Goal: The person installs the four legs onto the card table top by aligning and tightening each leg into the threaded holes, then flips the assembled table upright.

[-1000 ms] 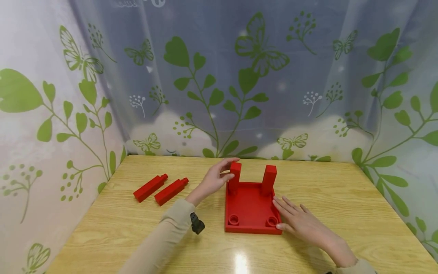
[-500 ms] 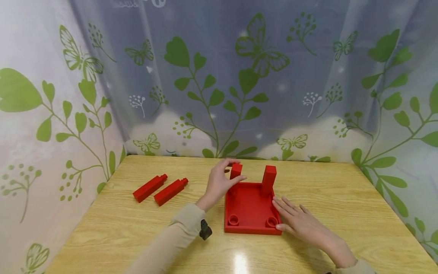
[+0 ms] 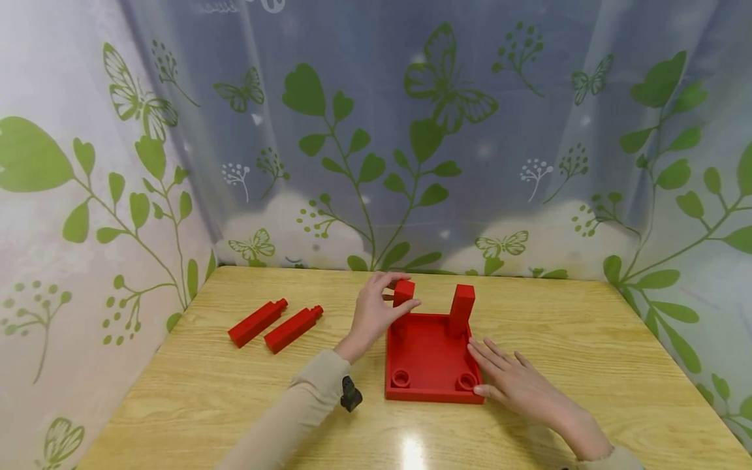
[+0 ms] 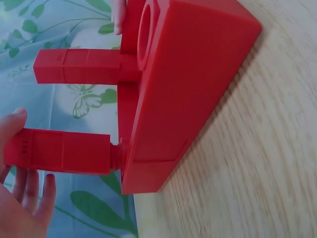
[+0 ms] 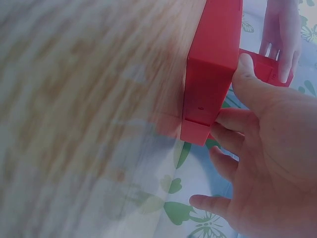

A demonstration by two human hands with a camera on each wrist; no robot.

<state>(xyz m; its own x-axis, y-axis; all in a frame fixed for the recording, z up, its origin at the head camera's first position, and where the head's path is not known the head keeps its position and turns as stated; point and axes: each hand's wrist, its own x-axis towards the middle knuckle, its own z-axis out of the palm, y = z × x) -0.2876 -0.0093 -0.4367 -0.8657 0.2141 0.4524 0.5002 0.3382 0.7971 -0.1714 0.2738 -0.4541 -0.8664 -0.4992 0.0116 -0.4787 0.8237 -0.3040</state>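
Grasping the held post (image 3: 403, 293) close to its top with the left hand (image 3: 373, 313), thumb across the near side and fingers round the back. Standing at the far left corner of the red tray (image 3: 435, 394), with its long axis upright and directed straight down toward that corner. In the left wrist view, showing a ridged neck (image 4: 116, 157) between its square body and the tray, so judged not fully seated. Most critical, by judgement: keeping that upright axis in line with the corner below, close under the left hand and well apart from the right. Resting the right hand (image 3: 523, 388) along the tray's right wall, fingers extended and not grasping anything, thumb at the near right corner. Inside the tray: at the far right corner, another standing post (image 3: 462, 310), also upright; at the near left, a round socket (image 3: 401, 378), and at the near right, a second socket (image 3: 467, 381), both without a post. Outside it, to the left of the left hand on the wooden surface (image 3: 235, 405): one loose post (image 3: 256, 324) and, just beside it, another loose post (image 3: 291, 331), lying flat and roughly parallel, with pegs (image 3: 318, 311) pointing away and rightward, both untouched
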